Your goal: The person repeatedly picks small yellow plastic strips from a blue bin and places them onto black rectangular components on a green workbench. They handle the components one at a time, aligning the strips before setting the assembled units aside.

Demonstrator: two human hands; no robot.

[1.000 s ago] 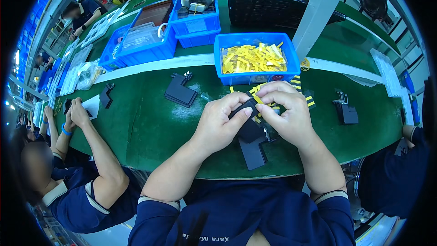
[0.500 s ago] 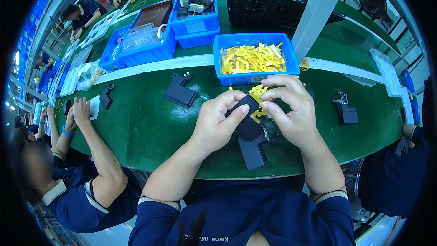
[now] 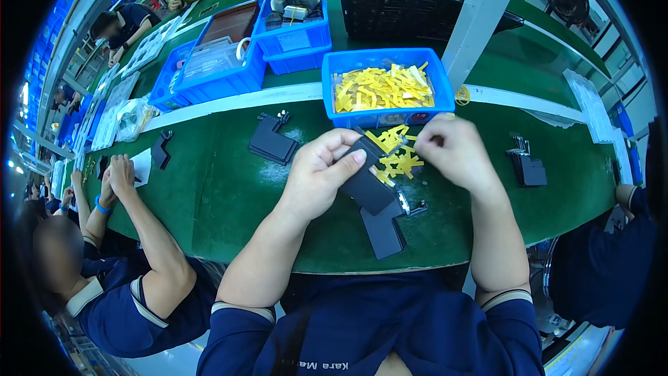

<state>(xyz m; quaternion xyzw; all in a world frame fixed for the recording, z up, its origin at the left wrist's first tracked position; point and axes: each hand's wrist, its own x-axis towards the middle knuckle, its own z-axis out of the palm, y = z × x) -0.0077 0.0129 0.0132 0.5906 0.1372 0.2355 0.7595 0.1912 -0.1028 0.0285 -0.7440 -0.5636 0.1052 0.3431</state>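
Observation:
My left hand (image 3: pixel 321 174) is closed around a flat black piece (image 3: pixel 369 184), with the thumb lying on its upper face. Small yellow strips (image 3: pixel 399 162) are bunched along the right edge of that piece; whether any stick to it I cannot tell. To the right of them is my right hand (image 3: pixel 456 150), fingers curled in and slightly blurred; anything in its fingertips is hidden. Below the held piece, a black L-shaped part (image 3: pixel 383 235) lies on the green table, partly covered, with small metal fittings (image 3: pixel 412 205) beside it.
A blue bin (image 3: pixel 388 120) of yellow strips stands beyond my hands. Stacked black parts (image 3: pixel 273 145) lie left, another black part (image 3: pixel 531 170) right. Blue crates (image 3: pixel 229 83) stand farther left, a grey post (image 3: pixel 480 24) behind the bin. A co-worker's hands (image 3: pixel 120 175) work at the left.
My right hand has drawn away to the right from the black piece, its fingers curling in. The left hand has shifted slightly left with the piece, and more of the yellow strips show.

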